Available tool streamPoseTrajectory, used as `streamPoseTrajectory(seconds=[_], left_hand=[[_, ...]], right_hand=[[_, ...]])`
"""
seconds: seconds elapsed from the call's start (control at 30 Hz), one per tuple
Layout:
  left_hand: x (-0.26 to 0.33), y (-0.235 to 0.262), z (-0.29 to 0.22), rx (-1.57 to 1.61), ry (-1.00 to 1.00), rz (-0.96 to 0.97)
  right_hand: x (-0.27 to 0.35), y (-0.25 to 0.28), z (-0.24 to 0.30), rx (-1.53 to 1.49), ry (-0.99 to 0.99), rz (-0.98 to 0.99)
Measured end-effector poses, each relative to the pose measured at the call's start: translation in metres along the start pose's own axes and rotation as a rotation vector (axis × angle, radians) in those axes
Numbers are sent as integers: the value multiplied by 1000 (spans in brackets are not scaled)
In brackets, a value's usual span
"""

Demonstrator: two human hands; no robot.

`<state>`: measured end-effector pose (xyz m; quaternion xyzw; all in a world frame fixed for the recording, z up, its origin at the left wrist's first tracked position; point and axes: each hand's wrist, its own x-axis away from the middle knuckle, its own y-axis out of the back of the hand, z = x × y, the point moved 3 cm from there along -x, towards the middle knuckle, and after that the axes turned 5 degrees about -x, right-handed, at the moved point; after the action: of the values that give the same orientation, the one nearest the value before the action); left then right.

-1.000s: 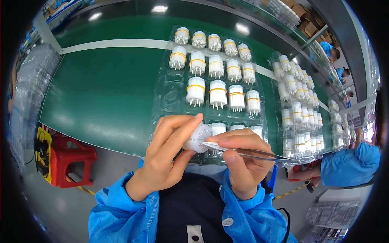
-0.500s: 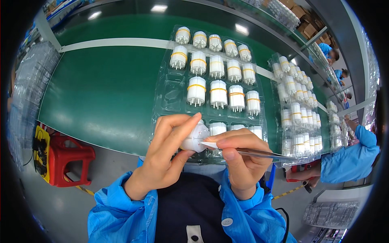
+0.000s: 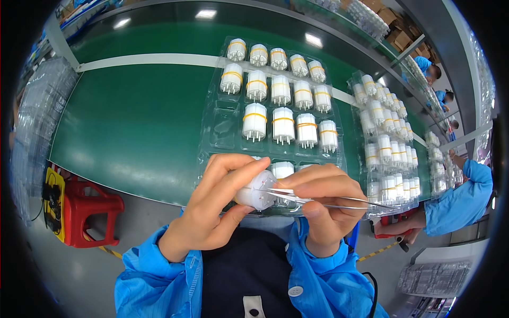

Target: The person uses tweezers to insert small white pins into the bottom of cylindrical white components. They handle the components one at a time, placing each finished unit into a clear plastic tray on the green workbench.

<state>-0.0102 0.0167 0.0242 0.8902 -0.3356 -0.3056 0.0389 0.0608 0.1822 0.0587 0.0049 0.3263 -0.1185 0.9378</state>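
My left hand [image 3: 209, 212] is closed around a white cylindrical plug housing [image 3: 255, 195], its round end turned to the right. Fingers lie over its top and the thumb supports it below. In my right hand [image 3: 330, 201] is a pair of metal tweezers [image 3: 347, 203], pinched between thumb and fingers. The tweezers' pale tips meet the end face of the housing, with a gap visible between their arms. Whether a small part sits between the tips I cannot tell. Behind both hands lies a clear plastic tray [image 3: 224, 126] of white pronged plugs [image 3: 255, 121] with yellow bands.
Another tray of plugs [image 3: 385, 149] stands to the right on the green table [image 3: 122, 127]. Stacked clear trays [image 3: 45, 116] are at the left edge. A red stool [image 3: 93, 214] stands lower left. A co-worker's blue sleeve [image 3: 458, 204] shows at right.
The tweezers' arms have spread apart at the housing's end. My right thumb has shifted slightly right and down, and the housing has turned a little in my left hand.
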Motion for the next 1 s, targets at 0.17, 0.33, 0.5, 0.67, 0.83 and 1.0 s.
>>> streamPoseTrajectory(seconds=[0.17, 0.33, 0.5, 0.67, 0.83, 1.0], left_hand=[[2, -1, 3, 73, 15, 22], [1, 0, 3, 60, -1, 48], [1, 0, 4, 60, 4, 60], [1, 0, 5, 68, 1, 60], [0, 1, 4, 61, -11, 59], [-1, -1, 0, -65, -58, 18]], right_hand=[[-1, -1, -2, 55, 20, 49], [-3, 0, -2, 78, 51, 78], [-2, 0, -6, 81, 34, 68], [-1, -1, -6, 51, 24, 44], [0, -1, -5, 37, 21, 14], [-1, -3, -3, 63, 2, 19]])
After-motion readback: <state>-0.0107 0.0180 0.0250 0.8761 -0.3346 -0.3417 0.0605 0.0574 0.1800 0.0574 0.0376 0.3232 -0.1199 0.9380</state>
